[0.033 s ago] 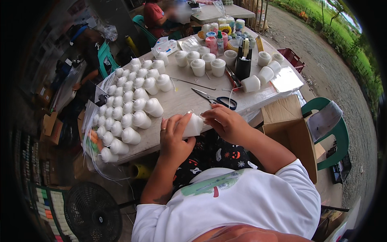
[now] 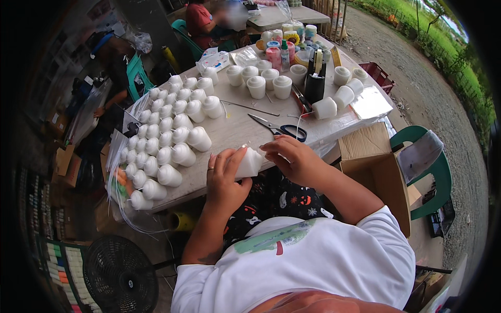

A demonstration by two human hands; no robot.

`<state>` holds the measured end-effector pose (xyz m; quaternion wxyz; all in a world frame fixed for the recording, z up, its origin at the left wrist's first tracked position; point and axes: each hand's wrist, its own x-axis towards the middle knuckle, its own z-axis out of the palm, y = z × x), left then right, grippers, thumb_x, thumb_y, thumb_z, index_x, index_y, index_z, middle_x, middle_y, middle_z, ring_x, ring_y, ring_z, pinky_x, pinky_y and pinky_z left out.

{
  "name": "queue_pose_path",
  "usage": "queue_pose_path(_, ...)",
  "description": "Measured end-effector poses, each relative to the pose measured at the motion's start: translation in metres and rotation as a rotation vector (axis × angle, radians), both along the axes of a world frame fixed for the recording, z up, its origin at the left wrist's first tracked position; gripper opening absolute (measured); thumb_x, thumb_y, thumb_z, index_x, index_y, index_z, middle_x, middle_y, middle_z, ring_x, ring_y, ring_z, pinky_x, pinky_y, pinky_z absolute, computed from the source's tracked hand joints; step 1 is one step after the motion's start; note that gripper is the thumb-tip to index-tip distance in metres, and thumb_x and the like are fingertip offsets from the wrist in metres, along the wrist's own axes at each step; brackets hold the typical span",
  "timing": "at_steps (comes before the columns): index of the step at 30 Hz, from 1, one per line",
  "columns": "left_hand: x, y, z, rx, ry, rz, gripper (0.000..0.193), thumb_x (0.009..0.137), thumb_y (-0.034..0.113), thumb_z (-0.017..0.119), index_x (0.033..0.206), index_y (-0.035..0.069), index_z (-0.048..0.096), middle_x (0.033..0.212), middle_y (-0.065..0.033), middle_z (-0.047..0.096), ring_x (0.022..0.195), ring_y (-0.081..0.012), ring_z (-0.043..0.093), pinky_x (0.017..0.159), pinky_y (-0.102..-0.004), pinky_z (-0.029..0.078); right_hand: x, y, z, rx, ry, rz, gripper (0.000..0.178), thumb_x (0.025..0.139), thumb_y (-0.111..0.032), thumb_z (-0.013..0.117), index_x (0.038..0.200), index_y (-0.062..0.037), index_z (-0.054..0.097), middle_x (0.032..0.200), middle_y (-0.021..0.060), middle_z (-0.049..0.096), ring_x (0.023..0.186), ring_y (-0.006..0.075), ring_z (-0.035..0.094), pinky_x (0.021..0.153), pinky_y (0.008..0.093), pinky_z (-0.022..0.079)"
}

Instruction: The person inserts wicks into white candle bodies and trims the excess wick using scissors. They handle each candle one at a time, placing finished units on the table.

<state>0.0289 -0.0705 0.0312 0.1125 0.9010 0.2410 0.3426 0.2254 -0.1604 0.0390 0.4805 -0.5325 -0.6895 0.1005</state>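
A white candle (image 2: 251, 164) is tilted on its side at the near edge of the table. My left hand (image 2: 225, 175) is closed around it, with a ring on one finger. Beside the candle's right end is my right hand (image 2: 295, 160), its thumb and fingers pinched together; what is between them is too small to tell. Just beyond the hands lie open scissors (image 2: 279, 127) with dark blue handles. To the left, many white candles (image 2: 169, 175) with wicks stand in rows on the table.
A black tape dispenser (image 2: 315, 86), red-handled pliers (image 2: 301, 99) and a thin metal rod (image 2: 250, 108) lie farther back. More white cups (image 2: 257, 87) stand behind. An open cardboard box (image 2: 376, 180) and a green chair (image 2: 441, 182) are at the right; a black fan (image 2: 120, 271) is lower left.
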Motion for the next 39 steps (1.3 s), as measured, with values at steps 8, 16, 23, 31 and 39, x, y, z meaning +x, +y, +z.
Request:
queue_pose_path(8,-0.005,0.003,-0.001,0.005,-0.083,-0.030,0.072,0.060,0.003,0.075,0.128,0.015,0.054,0.113,-0.0101,0.054,0.101,-0.0318,0.058,0.093,-0.0463,0.046,0.003,0.003,-0.010,0.069,-0.199,-0.007,0.027,0.079,-0.005,0.071,0.106,-0.0064,0.064,0.091,0.0086,0.064,0.087,0.0277,0.061,0.082,0.0374,0.046)
queue_pose_path(16,-0.009,0.004,0.003,-0.089,-0.145,-0.045,0.070,0.061,-0.001,0.075,0.127,0.013,0.054,0.112,-0.0120,0.056,0.101,-0.0336,0.059,0.087,-0.0446,0.049,-0.002,0.000,-0.004,0.099,-0.284,0.005,0.020,0.080,-0.002,0.068,0.098,-0.0059,0.063,0.088,0.0081,0.062,0.086,0.0261,0.060,0.082,0.0374,0.044)
queue_pose_path(23,-0.012,0.007,-0.003,-0.092,-0.183,-0.027,0.080,0.061,-0.002,0.078,0.133,0.007,0.044,0.112,-0.0161,0.059,0.104,-0.0342,0.060,0.090,-0.0439,0.048,-0.005,-0.001,-0.002,0.068,-0.256,0.000,0.020,0.080,-0.003,0.068,0.100,-0.0064,0.062,0.089,0.0086,0.062,0.086,0.0269,0.060,0.081,0.0371,0.044)
queue_pose_path(31,-0.009,0.006,0.004,-0.146,-0.156,-0.083,0.073,0.064,-0.002,0.077,0.129,0.007,0.048,0.114,-0.0161,0.060,0.106,-0.0352,0.059,0.092,-0.0438,0.048,-0.001,0.000,-0.005,0.130,-0.339,-0.027,0.024,0.077,-0.002,0.069,0.100,-0.0071,0.062,0.090,0.0067,0.061,0.088,0.0250,0.061,0.086,0.0401,0.044)
queue_pose_path(39,-0.009,0.011,-0.001,-0.030,-0.133,-0.118,0.075,0.060,-0.002,0.082,0.127,0.008,0.051,0.116,-0.0148,0.061,0.107,-0.0352,0.060,0.090,-0.0405,0.050,0.004,0.003,-0.012,0.132,-0.337,-0.002,0.031,0.077,0.002,0.068,0.107,-0.0053,0.061,0.099,0.0091,0.064,0.091,0.0267,0.062,0.086,0.0391,0.046)
